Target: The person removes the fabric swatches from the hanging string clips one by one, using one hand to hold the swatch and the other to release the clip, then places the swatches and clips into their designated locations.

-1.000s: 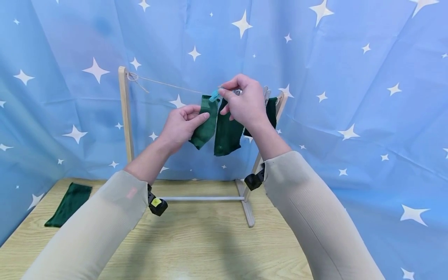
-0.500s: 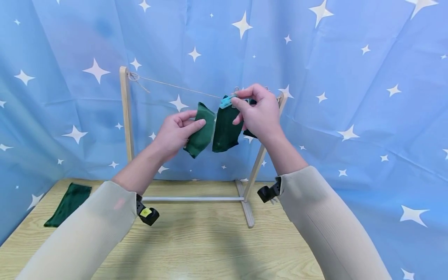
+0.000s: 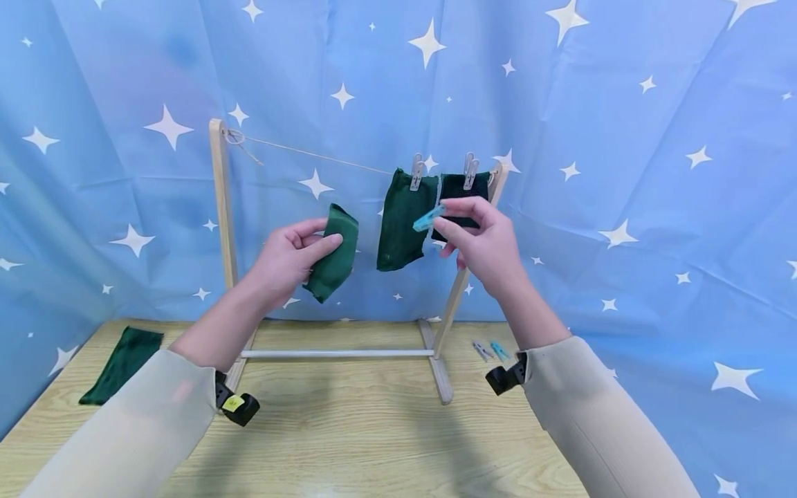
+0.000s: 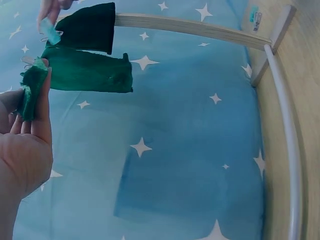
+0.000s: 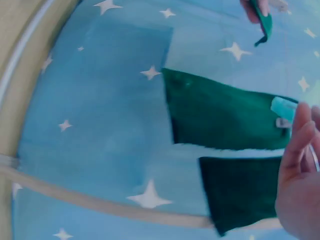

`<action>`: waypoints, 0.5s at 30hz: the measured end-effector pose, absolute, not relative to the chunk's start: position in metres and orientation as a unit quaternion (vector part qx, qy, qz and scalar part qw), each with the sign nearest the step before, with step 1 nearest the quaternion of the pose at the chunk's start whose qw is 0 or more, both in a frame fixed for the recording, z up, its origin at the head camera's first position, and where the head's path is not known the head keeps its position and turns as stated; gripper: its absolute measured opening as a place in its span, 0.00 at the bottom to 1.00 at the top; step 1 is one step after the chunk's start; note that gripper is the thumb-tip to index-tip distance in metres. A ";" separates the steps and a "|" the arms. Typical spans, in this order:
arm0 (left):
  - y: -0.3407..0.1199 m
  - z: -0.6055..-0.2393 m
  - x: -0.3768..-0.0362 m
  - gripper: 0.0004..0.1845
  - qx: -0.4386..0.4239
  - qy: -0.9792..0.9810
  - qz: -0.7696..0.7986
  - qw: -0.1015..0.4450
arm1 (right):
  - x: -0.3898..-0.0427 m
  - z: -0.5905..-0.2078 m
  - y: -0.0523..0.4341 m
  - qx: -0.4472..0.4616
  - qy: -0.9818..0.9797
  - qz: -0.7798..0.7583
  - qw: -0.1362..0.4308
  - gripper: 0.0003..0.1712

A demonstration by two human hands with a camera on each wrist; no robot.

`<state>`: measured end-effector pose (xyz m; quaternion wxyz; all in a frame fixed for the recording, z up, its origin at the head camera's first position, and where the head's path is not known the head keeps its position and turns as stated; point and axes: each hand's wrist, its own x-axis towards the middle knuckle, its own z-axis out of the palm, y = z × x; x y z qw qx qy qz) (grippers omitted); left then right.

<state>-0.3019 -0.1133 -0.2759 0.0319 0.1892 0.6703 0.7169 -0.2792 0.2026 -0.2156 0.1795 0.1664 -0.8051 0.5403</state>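
Currently, to the left of the pale wooden frame (image 3: pixel 221 200), one dark green rectangular cloth (image 3: pixel 121 365) lies on the light wood-grain table (image 3: pixel 349 429). Next, before the frame, your left hand (image 3: pixel 295 256) pinches a brighter green rectangular cloth (image 3: pixel 336 256) between thumb and fingers, at its left side. This cloth is below the thin beige string (image 3: pixel 311 152) of the frame and apart from it; its long axis stands nearly upright, with the top leaning to the right. I judge this relation the important one: the string is upward from your grip, and your left hand is the nearer one to its left stretch. Further right on the frame, a long dark green cloth (image 3: pixel 401 221) and a shorter one (image 3: pixel 451 190) hang, each under a pale translucent clip. Before them, your right hand (image 3: pixel 488 238) pinches a turquoise plastic clip (image 3: pixel 429 217), its free end pointing down-left. Beyond the frame's right foot, one greyish clip (image 3: pixel 481 350) and another turquoise one (image 3: pixel 499 351) lie.
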 end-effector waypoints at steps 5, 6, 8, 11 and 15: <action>-0.120 -0.287 -0.295 0.30 0.181 0.679 0.710 0.043 | -0.273 -0.239 0.221 0.160 -0.819 0.530 0.152 0.24; -0.122 -0.290 -0.294 0.31 0.179 0.681 0.708 0.046 | -0.272 -0.244 0.224 0.157 -0.822 0.527 0.148 0.25; -0.125 -0.296 -0.290 0.32 0.177 0.686 0.703 0.053 | -0.270 -0.254 0.231 0.148 -0.828 0.521 0.141 0.25; -0.130 -0.306 -0.285 0.31 0.170 0.690 0.701 0.066 | -0.267 -0.269 0.241 0.130 -0.834 0.520 0.130 0.24; -0.136 -0.320 -0.278 0.33 0.160 0.693 0.698 0.083 | -0.261 -0.288 0.257 0.103 -0.842 0.518 0.108 0.23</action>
